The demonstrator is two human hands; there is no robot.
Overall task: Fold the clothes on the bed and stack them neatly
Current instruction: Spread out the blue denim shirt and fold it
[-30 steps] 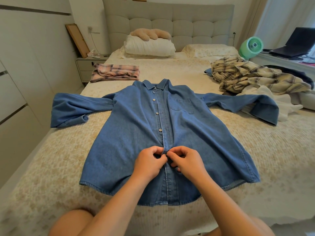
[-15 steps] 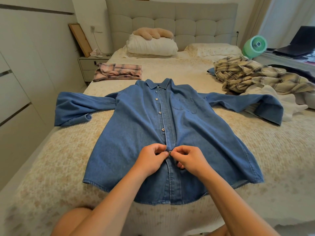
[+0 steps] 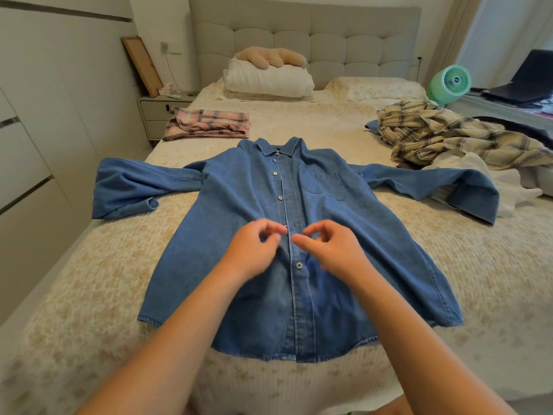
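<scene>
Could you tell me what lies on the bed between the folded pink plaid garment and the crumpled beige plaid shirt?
In the head view, only bare cream bedspread lies between the folded pink plaid garment and the crumpled beige plaid shirt.
</scene>
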